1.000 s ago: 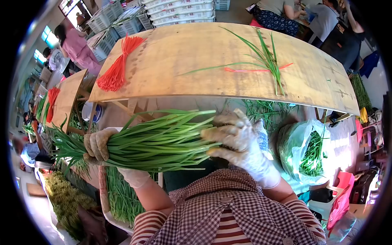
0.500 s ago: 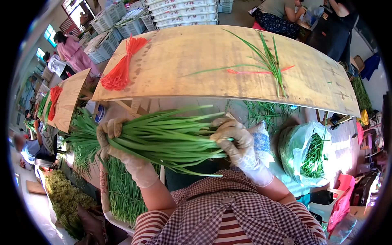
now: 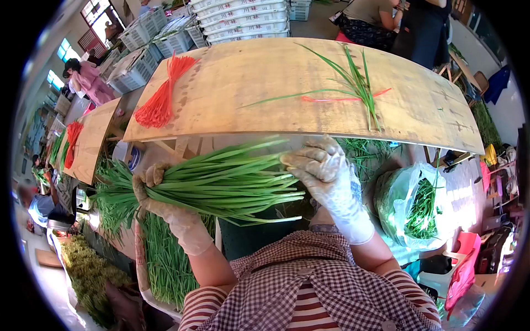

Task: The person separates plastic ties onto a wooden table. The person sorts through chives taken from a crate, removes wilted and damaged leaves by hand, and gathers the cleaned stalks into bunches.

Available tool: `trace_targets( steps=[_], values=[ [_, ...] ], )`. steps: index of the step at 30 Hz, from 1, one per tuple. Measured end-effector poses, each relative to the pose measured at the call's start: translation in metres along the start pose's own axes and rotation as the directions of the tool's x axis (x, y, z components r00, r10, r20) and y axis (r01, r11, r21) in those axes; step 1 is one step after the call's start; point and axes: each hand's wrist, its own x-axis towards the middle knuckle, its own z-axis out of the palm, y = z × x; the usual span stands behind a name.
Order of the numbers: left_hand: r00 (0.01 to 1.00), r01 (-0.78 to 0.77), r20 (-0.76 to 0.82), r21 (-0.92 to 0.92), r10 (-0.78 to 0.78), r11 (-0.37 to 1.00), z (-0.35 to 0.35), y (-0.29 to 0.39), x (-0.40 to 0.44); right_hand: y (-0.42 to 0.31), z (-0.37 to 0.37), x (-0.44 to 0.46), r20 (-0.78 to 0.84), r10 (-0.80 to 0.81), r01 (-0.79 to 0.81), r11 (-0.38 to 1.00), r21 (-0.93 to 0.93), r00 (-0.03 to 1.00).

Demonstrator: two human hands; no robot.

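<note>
Green stalks [image 3: 226,182], inside left hand [image 3: 149,176] (gloved)

Lettered white crates [image 3: 243,21] stand stacked at the far end, with pale slatted crates [image 3: 132,69] to their left. A person in pink [image 3: 91,81] is near 2 bluish windows [image 3: 67,51], and another in dark patterned clothing [image 3: 367,30] sits at upper right. Dark blue cloth [image 3: 498,84] hangs by the right-hand wall [image 3: 510,118].
</note>
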Motion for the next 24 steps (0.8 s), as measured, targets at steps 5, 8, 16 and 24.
trace_targets(
  steps=[5, 8, 16, 24],
  values=[
    [0.996, 0.081, -0.038, -0.007, -0.081, 0.997, -0.002, -0.004, -0.002, -0.001, 0.016, 0.0, 0.088, -0.006, 0.014, 0.996, -0.091, 0.996],
    [0.997, 0.078, 0.029, -0.053, -0.076, 0.996, -0.005, -0.006, -0.001, -0.002, 0.021, -0.002, 0.123, 0.027, -0.032, 0.999, 0.035, 0.992],
    [0.998, 0.059, -0.004, -0.051, -0.059, 0.997, 0.003, 0.001, 0.0, 0.004, 0.002, -0.019, 0.158, 0.016, -0.03, 0.996, 0.084, 0.987],
    [0.955, 0.136, 0.295, -0.317, -0.039, 0.939, -0.011, 0.046, 0.015, 0.088, -0.012, -0.098, 0.328, 0.609, -0.41, 0.759, -0.506, 0.722]
  ],
)
